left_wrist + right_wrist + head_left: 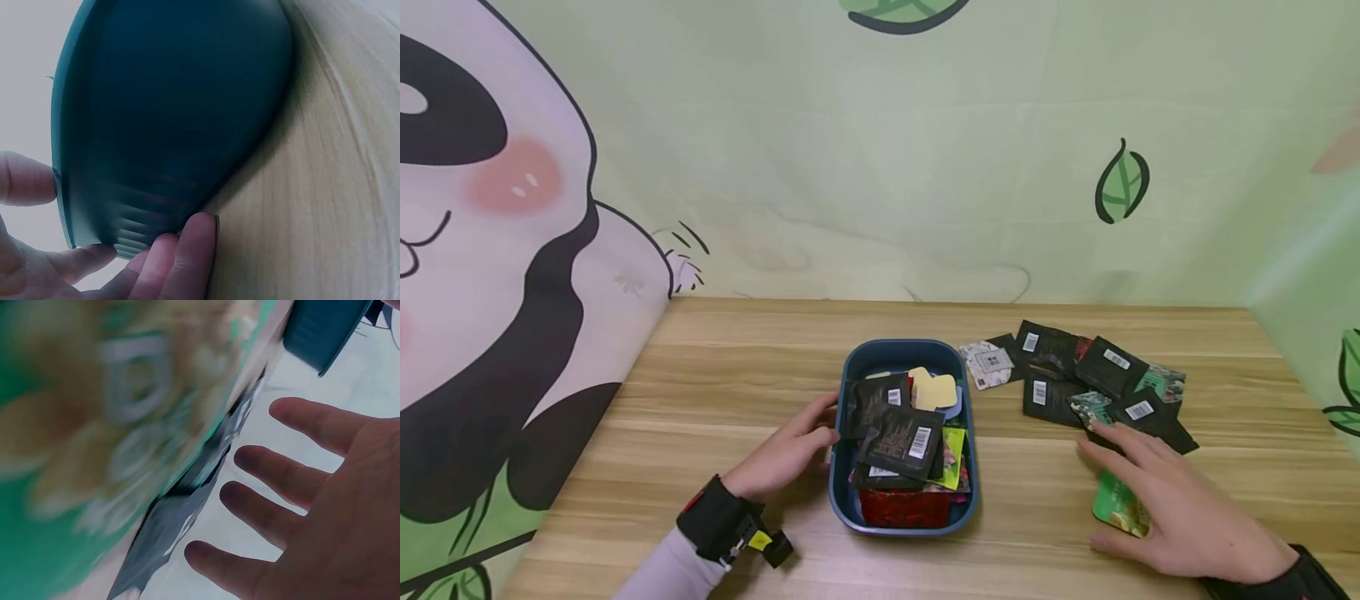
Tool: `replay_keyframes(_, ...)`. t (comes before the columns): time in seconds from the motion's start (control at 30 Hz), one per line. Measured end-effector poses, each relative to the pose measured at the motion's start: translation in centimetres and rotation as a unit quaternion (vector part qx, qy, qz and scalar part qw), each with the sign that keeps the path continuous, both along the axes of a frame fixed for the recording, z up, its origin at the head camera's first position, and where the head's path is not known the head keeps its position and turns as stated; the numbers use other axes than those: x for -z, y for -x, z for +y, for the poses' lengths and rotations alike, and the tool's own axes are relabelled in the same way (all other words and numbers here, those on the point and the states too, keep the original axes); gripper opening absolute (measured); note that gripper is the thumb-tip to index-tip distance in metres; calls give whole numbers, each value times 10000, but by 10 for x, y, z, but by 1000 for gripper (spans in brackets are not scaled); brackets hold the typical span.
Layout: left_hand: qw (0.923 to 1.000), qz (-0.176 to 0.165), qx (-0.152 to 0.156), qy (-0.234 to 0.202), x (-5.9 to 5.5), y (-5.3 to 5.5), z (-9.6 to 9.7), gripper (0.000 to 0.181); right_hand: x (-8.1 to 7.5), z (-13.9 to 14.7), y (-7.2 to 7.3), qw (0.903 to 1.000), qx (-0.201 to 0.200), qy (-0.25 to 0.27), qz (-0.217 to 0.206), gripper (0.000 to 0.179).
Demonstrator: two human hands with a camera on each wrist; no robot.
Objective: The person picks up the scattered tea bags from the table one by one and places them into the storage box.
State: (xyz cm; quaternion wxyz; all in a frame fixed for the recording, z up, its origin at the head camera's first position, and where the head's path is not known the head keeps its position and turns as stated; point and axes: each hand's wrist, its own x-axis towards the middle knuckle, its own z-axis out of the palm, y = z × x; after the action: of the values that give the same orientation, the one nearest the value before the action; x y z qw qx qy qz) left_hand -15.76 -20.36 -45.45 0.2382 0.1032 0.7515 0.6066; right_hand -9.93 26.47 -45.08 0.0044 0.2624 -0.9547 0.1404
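Observation:
A blue plastic basket (972,500) holds black sachets (901,440), a red packet (904,508), a yellow-green packet (952,458) and cream pieces (934,392). My left hand (790,446) touches the basket's left side from outside; in the left wrist view its fingers (194,250) lie against the basket wall (181,112), low by the table. My right hand (1187,508) is spread over a green packet (1116,504), partly covering it. In the right wrist view the right fingers (281,472) are apart, with nothing between them, facing the blurred green packet (75,487).
On the wooden table (715,358), several black sachets (1112,367) lie loosely piled to the right of the basket, with a black-and-white sachet (988,365) at the pile's left. Behind the table rises a green printed backdrop (850,183) with a panda at left.

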Motion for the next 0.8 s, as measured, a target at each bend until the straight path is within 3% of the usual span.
replay_keyframes(0.37,10000,-37,-43,-25,2,1,0,61,3,23,-21,9915,798,-830,-608,102)
replay_keyframes(0.6,10000,-30,-8,-24,1,0,0,62,10,36,-27,9930,873,-671,-421,104)
replay_keyframes(0.8,10000,-38,-39,55,1,0,-1,61,12,40,-28,9893,1091,-654,-709,101)
